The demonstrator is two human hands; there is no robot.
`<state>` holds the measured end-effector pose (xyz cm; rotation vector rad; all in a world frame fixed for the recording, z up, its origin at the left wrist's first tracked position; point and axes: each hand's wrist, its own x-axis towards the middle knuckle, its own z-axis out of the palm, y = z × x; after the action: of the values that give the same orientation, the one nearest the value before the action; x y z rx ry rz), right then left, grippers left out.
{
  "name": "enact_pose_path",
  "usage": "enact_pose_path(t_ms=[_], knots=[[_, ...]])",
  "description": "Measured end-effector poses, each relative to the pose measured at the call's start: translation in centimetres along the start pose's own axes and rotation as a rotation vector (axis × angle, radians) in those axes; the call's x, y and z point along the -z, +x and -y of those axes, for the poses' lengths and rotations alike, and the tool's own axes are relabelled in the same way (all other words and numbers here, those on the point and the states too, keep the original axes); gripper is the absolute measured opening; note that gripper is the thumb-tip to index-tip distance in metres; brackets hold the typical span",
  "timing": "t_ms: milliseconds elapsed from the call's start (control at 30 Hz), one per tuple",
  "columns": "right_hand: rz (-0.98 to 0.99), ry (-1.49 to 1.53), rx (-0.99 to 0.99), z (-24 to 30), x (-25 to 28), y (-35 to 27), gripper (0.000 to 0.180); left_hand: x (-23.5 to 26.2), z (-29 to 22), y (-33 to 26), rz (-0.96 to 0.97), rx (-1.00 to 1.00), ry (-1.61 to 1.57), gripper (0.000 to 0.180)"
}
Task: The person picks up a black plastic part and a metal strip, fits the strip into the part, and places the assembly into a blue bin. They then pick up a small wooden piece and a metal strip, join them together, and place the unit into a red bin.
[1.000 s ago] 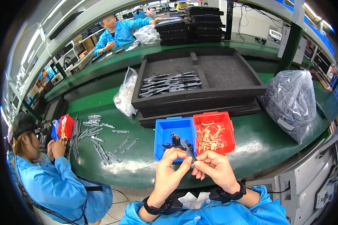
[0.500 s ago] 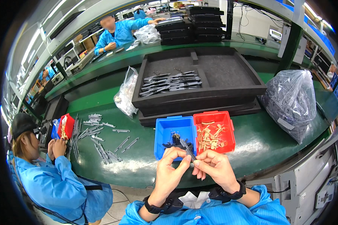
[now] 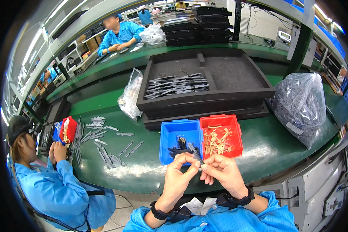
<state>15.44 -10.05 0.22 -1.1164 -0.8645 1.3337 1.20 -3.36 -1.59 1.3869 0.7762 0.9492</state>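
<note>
While both sets of fingertips pinch it from either side, a thin grey strip part sits held up over the near table edge, tilted so its far end points toward the bins, likely so the person can see the joint being worked. Left hand has thumb and forefinger narrowed onto the lower end of the strip; right hand closes thumb and forefinger on the same end, maybe around something tiny, too small to tell. The strip looks slim, flat, dull metallic grey, longer than the fingers are wide, no detail readable. Both wrists carry dark bands and blue sleeves. Just beyond the hands, touching side by side, a blue bin with small dark pieces and a red bin with tan, light pieces, set within easy reach, probably as feed stock. Behind them a big black tray holding a row of similar grey strips, likely the finished or waiting stack. A crinkled clear bag leans at the tray's left, a larger grey plastic bag well to the right. On the green table to the left lie loose strips near a co-worker in blue with a small red bin.
</note>
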Motion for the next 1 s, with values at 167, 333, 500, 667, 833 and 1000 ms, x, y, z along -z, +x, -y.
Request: enact_pose_path(t_ms=[167, 333, 500, 667, 833, 1000], knots=[[-0.002, -0.010, 0.013, -0.1, 0.1, 0.1, 0.011, 0.2, -0.2, 0.2, 0.017, -0.038, 0.049, 0.004], [0.011, -0.023, 0.033, -0.2, 0.0, 0.2, 0.010, 0.7, -0.4, 0.7, 0.008, 0.019, 0.013, 0.010], [0.094, -0.127, 0.033, 1.1, 0.2, 0.8, 0.010, 0.9, -0.3, 0.5, 0.041, -0.110, 0.033, 0.006], [0.246, -0.548, 0.314, 6.1, 0.7, 2.4, 0.014, 1.7, -2.4, 0.9, 0.053, -0.231, -0.052, 0.014], [-0.026, -1.375, 1.111, 15.9, 0.5, 8.9, 0.006, 5.4, -2.8, 1.6, -0.201, -0.401, 0.264, 0.016], [-0.153, -1.906, 1.276, 17.1, 2.9, 18.5, 0.006, 5.8, -3.4, 2.1, -0.195, -0.408, 0.525, 0.011]])
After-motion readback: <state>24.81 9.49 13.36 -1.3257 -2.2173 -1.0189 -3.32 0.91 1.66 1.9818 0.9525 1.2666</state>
